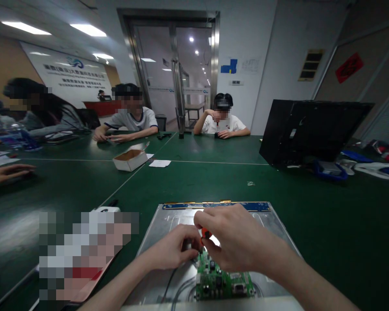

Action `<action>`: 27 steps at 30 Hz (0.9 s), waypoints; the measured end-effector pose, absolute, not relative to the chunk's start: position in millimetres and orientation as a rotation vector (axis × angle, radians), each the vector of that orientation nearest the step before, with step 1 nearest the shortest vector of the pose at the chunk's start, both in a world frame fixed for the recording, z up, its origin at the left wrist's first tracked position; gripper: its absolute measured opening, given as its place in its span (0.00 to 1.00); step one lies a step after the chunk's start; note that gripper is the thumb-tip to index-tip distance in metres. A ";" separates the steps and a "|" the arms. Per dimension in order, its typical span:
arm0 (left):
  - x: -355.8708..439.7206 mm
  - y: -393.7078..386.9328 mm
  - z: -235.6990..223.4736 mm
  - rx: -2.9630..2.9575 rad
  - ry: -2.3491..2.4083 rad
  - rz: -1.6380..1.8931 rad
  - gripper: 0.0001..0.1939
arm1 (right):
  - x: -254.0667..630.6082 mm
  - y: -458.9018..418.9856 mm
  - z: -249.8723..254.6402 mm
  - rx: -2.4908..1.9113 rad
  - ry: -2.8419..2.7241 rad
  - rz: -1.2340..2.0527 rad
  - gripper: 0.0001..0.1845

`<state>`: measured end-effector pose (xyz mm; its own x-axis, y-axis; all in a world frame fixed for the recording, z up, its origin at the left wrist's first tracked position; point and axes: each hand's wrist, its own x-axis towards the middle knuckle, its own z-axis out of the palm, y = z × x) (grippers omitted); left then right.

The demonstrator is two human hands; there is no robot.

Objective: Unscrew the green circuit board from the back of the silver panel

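A metal-backed display panel [155, 242] lies flat on the table before me, with a blue circuit strip [214, 206] along its far edge. On its near part sits a green circuit board [214, 278]. My right hand [236, 237] is closed around an orange-and-black screwdriver handle [206, 233] above the board's far left corner; its lower end is hidden. Just left of it, my left hand [176, 247] has its fingers curled together at that same corner, and whatever they pinch is hidden. Thin dark cables [181, 288] run over the panel left of the board.
A partly blurred phone-like object [110, 246] lies left of the panel. Farther off are an open white box [130, 160], paper [160, 163] and a small packet [250, 183]. A black monitor [311, 131] stands right. Several people sit around the table; another person's hand [11, 173] rests left.
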<state>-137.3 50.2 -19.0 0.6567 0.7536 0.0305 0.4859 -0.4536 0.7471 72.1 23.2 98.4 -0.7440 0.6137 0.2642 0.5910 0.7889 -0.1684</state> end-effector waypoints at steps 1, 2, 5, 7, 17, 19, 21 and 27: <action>-137.4 50.6 -18.7 2.139 0.949 0.468 0.04 | 72.1 23.4 97.9 -0.952 -2.671 0.074 0.04; -137.2 50.9 -18.1 2.140 0.940 0.467 0.04 | 71.7 23.7 96.9 -0.985 -2.663 0.043 0.06; -135.6 50.5 -14.8 2.133 0.909 0.480 0.05 | 69.4 25.5 93.2 -1.042 -2.654 0.000 0.11; -134.4 49.7 -12.5 2.115 0.899 0.494 0.06 | 68.8 26.4 92.3 -1.024 -2.654 -0.013 0.09; -134.1 50.6 -9.1 2.124 0.907 0.433 0.05 | 72.3 26.2 96.6 -1.039 -2.664 -0.024 0.11; -134.3 49.4 -10.3 2.131 0.913 0.465 0.05 | 69.0 25.5 94.2 -1.052 -2.662 -0.060 0.13; -135.2 48.3 -14.0 2.130 0.936 0.492 0.05 | 65.9 23.9 92.6 -1.005 -2.657 -0.072 0.09; -141.2 50.2 -29.8 2.145 1.056 0.490 0.08 | 66.3 19.2 98.3 -0.852 -2.673 0.104 0.05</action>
<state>-141.2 50.2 -29.8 0.5985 0.8005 0.0321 0.5416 -0.4339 0.7200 66.3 19.2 98.3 -0.7654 0.5742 0.2906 0.5498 0.8181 -0.1685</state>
